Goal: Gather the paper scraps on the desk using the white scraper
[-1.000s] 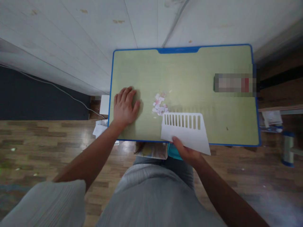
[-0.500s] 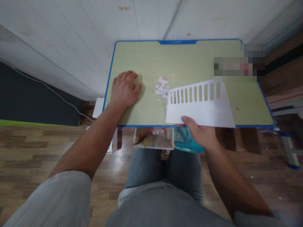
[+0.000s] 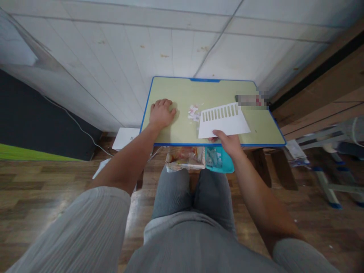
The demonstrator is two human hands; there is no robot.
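Observation:
My right hand point(image 3: 229, 142) pinches the near edge of a white sheet point(image 3: 222, 127) between thumb and fingers. A row of long rounded slots runs along the sheet's far side, and the table shows through them. Left of the sheet, a small heap of pale paper scraps point(image 3: 193, 113) lies on the table; the sheet's left edge is close beside it. My left hand point(image 3: 162, 113) rests palm down on the left part of the table, its fingers spread and holding nothing. The yellow-green tabletop point(image 3: 176, 132) has a blue rim.
Below the table's front edge are an open box point(image 3: 184, 166) with crumpled contents and a turquoise container point(image 3: 227, 165) holding pale scraps. A blurred-out item point(image 3: 251, 100) lies at the table's right. A white box point(image 3: 125, 137) stands left. Grey stool legs point(image 3: 327, 189) are at right.
My view has tilted up and back, showing more wall. The sheet stays in my right hand beside the scraps, and my left hand still lies on the table.

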